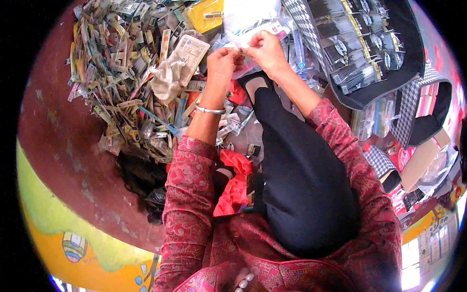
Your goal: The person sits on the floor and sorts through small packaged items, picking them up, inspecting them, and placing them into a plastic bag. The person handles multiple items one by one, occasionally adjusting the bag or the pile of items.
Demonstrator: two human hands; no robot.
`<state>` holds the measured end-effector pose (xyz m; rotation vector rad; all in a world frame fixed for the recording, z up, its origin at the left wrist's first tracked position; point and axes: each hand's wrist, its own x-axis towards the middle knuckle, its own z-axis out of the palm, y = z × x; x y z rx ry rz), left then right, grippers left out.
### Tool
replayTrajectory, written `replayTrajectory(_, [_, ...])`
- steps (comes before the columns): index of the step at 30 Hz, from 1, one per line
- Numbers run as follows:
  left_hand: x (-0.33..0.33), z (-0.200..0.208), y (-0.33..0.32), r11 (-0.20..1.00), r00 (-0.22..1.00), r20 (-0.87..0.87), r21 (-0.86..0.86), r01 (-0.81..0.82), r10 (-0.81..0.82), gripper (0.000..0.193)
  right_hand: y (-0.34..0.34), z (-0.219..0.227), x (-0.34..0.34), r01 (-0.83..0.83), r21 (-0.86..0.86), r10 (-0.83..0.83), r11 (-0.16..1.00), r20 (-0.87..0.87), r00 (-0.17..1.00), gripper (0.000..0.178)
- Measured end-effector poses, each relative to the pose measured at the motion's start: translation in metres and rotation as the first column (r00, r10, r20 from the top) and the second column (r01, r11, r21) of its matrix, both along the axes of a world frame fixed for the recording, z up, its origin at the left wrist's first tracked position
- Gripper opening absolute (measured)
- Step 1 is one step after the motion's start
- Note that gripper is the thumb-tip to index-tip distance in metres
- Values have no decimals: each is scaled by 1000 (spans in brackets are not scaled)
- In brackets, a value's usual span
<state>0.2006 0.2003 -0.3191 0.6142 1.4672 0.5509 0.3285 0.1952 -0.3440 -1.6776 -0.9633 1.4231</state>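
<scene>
Both hands meet at the upper middle, pinching a thin clear plastic bag (244,69) between their fingertips. My left hand (224,63) has its fingers curled in, with a light bracelet on the wrist. Close beside it, my right hand (265,52) grips the bag between thumb and forefinger. What the bag contains is too small and too covered by the fingers to make out. Left of the left hand lies a pale rectangular calculator (193,52), partly covered by a crumpled off-white cloth (168,78). Just beyond the hands is a white package (250,14).
A big heap of small packaged items (126,63) spreads over the left. At the right, a black case with houndstooth trim (360,100) holds clear packets of thin dark sticks (352,75). A red plastic bag (232,185) lies beside my black-trousered leg (306,185); an open cardboard box (425,158) stands farther right.
</scene>
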Motion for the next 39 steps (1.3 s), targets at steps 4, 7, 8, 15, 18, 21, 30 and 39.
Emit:
replayTrajectory(4, [1,4,1,997,998,41,-62,-45,48,12,-4,21,0,-174,212,122,962,236,964,11])
replayTrajectory(7, [-1,4,3,991,994,70,-114,-73,81,11,-7,20,-2,-332,462,93,823,467,880,13])
replayTrajectory(8, [-2,1,2,990,992,83,-115,-84,94,12,-7,17,-4,-353,517,63,780,497,866,14])
replayTrajectory(15, [-3,2,-1,989,986,-130,91,116,-104,13,-5,16,-2,-536,443,128,719,673,729,21])
replayTrajectory(18, [-6,5,-2,939,942,-253,207,273,-219,17,-6,13,-1,-512,403,149,758,658,738,18])
replayTrajectory(21, [-3,13,-4,943,942,-277,215,255,-191,18,-7,16,-1,-462,432,137,775,599,789,14])
replayTrajectory(30, [-2,5,-8,917,900,-395,258,303,-186,20,-8,16,0,-422,392,162,817,548,821,12])
replayTrajectory(39, [3,5,-11,943,919,-388,273,192,-74,18,-2,14,4,-293,392,217,872,227,949,16])
